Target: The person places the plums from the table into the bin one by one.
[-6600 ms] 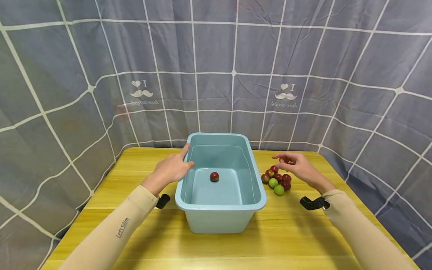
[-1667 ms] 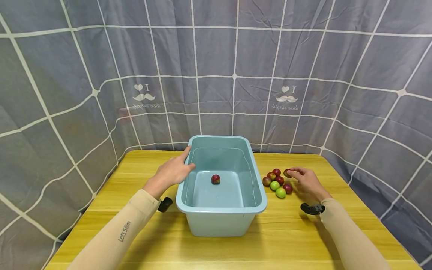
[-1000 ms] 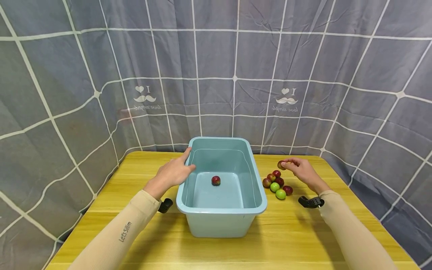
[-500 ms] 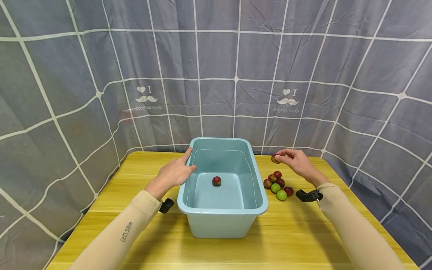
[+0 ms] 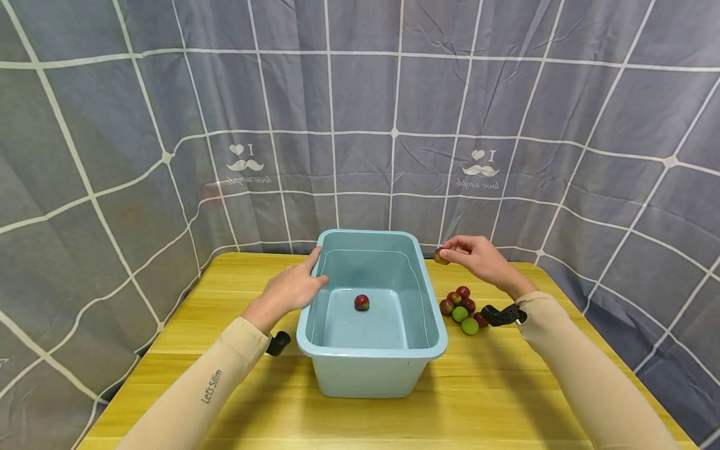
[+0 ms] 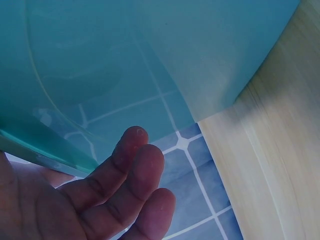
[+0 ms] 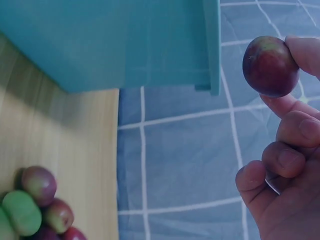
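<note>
In the head view, my right hand (image 5: 478,256) pinches a dark red plum (image 5: 441,255) between thumb and fingertips. It is up in the air, just right of the far right rim of a light blue plastic tub (image 5: 371,353). The right wrist view shows this plum (image 7: 270,66) apart from the tub wall (image 7: 125,45), my other fingers curled beneath. My left hand (image 5: 289,290) holds the tub's left rim, thumb over the inner side; in the left wrist view, several bent fingers (image 6: 145,172) are outside the wall. One red plum (image 5: 362,302) lies on the tub floor.
A cluster of red plums (image 5: 453,299) and two green plums (image 5: 469,326) lies on the wooden table (image 5: 225,400), right of the tub. My right wrist strap (image 5: 503,314) partly covers one red plum. A grey checked curtain (image 5: 360,156) hangs behind and at both sides.
My right hand picked a red plum from the right side of the cluster, raised it, and moved it left toward the tub. My left hand stays on the rim.
</note>
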{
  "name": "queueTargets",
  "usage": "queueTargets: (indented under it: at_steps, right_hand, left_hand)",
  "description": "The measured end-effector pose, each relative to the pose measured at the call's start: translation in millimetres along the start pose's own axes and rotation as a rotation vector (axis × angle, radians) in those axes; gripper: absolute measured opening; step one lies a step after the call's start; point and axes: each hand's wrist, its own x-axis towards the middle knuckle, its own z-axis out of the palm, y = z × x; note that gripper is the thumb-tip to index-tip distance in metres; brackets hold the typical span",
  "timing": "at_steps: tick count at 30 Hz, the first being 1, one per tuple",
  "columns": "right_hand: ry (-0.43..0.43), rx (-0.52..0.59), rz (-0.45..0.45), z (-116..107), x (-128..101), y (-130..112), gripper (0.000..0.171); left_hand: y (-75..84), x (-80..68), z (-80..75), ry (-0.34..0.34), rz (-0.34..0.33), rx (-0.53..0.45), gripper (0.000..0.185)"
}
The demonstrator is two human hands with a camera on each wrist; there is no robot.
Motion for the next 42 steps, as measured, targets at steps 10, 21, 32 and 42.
queueTargets:
  at_steps: [10,21,32,42]
  right_hand:
    - [-0.077,-0.014,-0.080,14.3,21.8,-32.8,0.028]
    - [-0.146,-0.106,-0.165,27.1,41.7,-64.9,0.025]
    - [-0.237,-0.131,-0.212,39.0,63.7,-86.7,0.018]
    - [-0.332,-0.176,-0.161,50.6,82.8,-91.7,0.022]
  left_hand:
    - [-1.6,-0.9,-0.3,-0.001,-0.003,0.000,0.076]
    - [-1.0,-0.9,0.5,0.002,0.006,0.001,0.076]
    - [0.4,-1.4,-0.9,0.006,0.000,0.001,0.077]
    - [0.9,-1.9,-0.1,0.006,0.004,0.007,0.077]
